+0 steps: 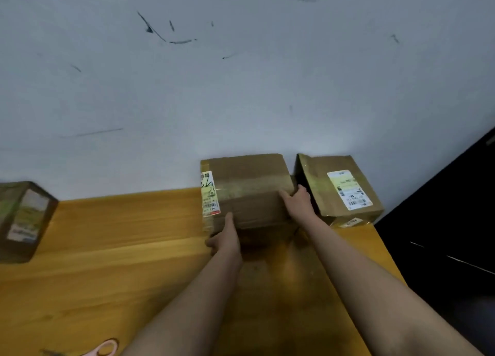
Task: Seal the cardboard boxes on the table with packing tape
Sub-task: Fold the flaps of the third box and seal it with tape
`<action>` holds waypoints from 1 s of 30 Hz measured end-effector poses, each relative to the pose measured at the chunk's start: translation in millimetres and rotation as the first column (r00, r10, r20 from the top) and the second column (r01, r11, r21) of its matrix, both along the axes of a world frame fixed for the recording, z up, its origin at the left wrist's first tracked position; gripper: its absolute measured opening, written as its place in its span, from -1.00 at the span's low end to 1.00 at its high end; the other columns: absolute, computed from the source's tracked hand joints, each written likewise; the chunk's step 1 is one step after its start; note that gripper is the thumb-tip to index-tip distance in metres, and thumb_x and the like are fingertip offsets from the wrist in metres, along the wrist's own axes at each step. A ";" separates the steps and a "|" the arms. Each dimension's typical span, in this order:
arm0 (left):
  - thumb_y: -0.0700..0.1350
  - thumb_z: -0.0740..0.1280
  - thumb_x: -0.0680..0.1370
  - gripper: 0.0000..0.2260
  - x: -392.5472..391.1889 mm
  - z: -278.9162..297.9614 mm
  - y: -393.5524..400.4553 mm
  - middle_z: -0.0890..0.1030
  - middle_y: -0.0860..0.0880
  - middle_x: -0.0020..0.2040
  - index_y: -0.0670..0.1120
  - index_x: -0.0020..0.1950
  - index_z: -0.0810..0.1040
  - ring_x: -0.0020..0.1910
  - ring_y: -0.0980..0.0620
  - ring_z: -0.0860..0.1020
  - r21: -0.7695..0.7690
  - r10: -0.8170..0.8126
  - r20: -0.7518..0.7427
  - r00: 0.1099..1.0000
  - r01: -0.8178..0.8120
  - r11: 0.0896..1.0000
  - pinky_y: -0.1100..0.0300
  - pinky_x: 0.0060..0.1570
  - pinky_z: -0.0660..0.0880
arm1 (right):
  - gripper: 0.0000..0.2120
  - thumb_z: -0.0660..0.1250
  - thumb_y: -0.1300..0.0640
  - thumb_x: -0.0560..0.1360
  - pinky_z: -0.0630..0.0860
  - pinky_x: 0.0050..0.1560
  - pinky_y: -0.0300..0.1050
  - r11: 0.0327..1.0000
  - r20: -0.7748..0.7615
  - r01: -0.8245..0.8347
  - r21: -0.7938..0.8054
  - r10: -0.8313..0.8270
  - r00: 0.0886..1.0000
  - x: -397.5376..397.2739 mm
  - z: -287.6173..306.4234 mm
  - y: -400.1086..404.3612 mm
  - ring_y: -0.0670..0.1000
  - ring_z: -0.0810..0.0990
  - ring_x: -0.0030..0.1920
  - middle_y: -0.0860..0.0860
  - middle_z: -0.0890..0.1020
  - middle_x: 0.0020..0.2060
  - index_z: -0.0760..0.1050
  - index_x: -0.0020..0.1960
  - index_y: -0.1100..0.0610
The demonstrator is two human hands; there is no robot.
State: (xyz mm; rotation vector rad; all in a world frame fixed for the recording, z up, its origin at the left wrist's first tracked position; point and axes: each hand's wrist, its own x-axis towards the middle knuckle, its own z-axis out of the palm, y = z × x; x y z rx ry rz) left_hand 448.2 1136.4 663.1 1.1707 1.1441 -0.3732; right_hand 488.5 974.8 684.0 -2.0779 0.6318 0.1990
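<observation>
- While both hands grip it, a taped box (249, 189) sits at the far edge of a wooden table (107, 248), against the wall.
- Second box (340, 189) just beside, right.
- Third box (24, 219) far left.
- Left hand (223, 237) curls around the near corner; right hand (298, 199) clasps its right side.

Pink scissor handles (105, 348) at the wooden desk's (112, 262) near edge; scuffed grey wall (241, 74) behind; dark cabinet (450, 221) at right.
</observation>
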 end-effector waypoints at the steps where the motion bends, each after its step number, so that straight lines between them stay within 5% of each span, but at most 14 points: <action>1: 0.40 0.46 0.07 0.09 4.1 -12.1 -2.4 0.32 -0.21 0.35 0.00 0.46 0.11 0.29 -0.29 0.36 -0.066 0.049 0.016 0.999 -0.048 0.997 -0.22 0.29 0.35 | -0.29 0.23 -0.09 0.59 0.32 0.35 0.09 0.998 -0.045 0.008 0.060 -0.005 0.999 6.5 -2.2 -3.8 0.21 0.30 0.42 0.17 0.25 0.47 0.02 0.55 0.22; 3: 0.39 0.48 -0.16 0.23 11.8 -47.2 -6.9 0.36 -0.16 0.32 0.13 0.45 0.11 0.26 -0.28 0.40 -0.152 0.098 0.033 0.995 -0.092 0.984 -0.28 0.23 0.39 | -0.28 0.23 -0.14 0.58 0.36 0.35 0.12 0.994 -0.098 -0.013 0.105 0.023 0.995 15.5 -7.1 -12.0 0.21 0.34 0.39 0.16 0.28 0.45 0.04 0.55 0.20; 7: 0.26 0.53 0.22 0.00 -0.4 -17.4 -19.5 0.31 -0.09 0.39 0.21 0.51 0.03 0.31 -0.27 0.37 -0.215 0.108 0.157 0.982 -0.073 0.974 -0.33 0.21 0.39 | -0.19 0.29 -0.22 0.52 0.37 0.35 0.15 0.966 -0.126 -0.006 0.258 0.039 0.991 17.4 -19.4 -25.1 0.20 0.34 0.38 0.13 0.27 0.46 0.03 0.56 0.14; 10: 0.24 0.54 0.21 0.01 -3.0 -18.3 -23.4 0.32 -0.13 0.41 0.21 0.51 0.03 0.32 -0.28 0.38 -0.294 0.130 0.175 0.976 -0.074 0.953 -0.33 0.13 0.45 | -0.19 0.35 -0.19 0.48 0.41 0.31 0.13 0.922 -0.076 0.027 0.386 0.002 0.997 10.2 -29.4 -24.9 0.19 0.39 0.34 0.12 0.31 0.44 0.05 0.56 0.08; 16: 0.18 0.48 0.36 -0.17 0.5 -13.1 -16.7 0.42 -0.17 0.31 0.03 0.51 0.16 0.19 -0.21 0.45 -0.299 0.030 0.181 0.983 0.026 0.954 -0.10 -0.08 0.51 | -0.22 0.32 -0.21 0.49 0.39 0.31 0.09 0.934 -0.014 0.076 0.349 -0.076 0.997 0.0 -35.1 -12.8 0.18 0.36 0.36 0.12 0.31 0.44 0.10 0.55 0.08; 20: 0.19 0.45 0.39 -0.24 -8.7 -5.6 -2.8 0.48 -0.16 0.18 -0.02 0.47 0.22 0.01 -0.14 0.49 -0.262 0.002 0.194 0.981 0.050 0.964 -0.11 0.07 0.52 | -0.24 0.33 -0.21 0.49 0.39 0.32 0.11 0.926 -0.014 0.123 0.358 -0.126 0.992 -10.8 -31.5 3.7 0.18 0.36 0.37 0.11 0.33 0.43 0.13 0.54 0.07; 30: 0.14 0.42 0.45 -0.32 -49.3 23.0 77.1 0.41 -0.11 0.12 -0.07 0.45 0.23 0.15 -0.15 0.39 -0.222 0.034 0.237 0.971 0.020 0.975 -0.11 0.22 0.45 | -0.32 0.28 -0.17 0.54 0.42 0.26 0.09 0.932 0.079 0.036 0.361 -0.069 0.995 -48.8 1.7 83.8 0.17 0.39 0.33 0.11 0.37 0.40 0.17 0.53 0.10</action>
